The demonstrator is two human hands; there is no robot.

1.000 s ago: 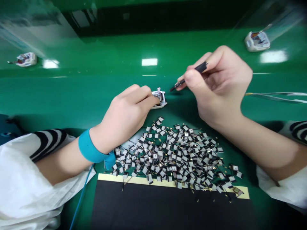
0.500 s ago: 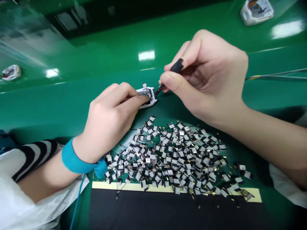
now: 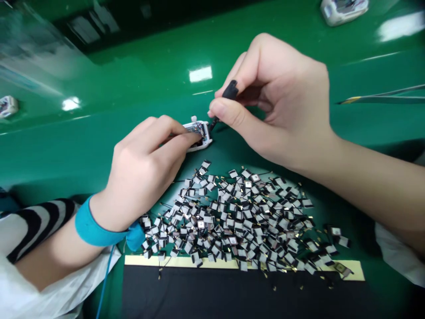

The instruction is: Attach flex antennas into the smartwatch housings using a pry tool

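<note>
My left hand grips a small white electronic device with an exposed circuit board, its fingers covering part of the opening. My right hand pinches a slim black-handled tool between thumb and fingers. The tool's thin dark tip reaches down to the device's right edge. Just below both hands lies a loose pile of several small black-and-white components with gold contacts and thin wires.
A black mat with a yellow tape edge lies beyond the pile's lower side. A blue wrist strap with a blue cord circles my left wrist. Other white devices stand far along the glossy green bench.
The whole scene has shifted slightly left and upward with my head. The black tool's tip has moved from beside the device to its right edge, while my left hand keeps hold.
</note>
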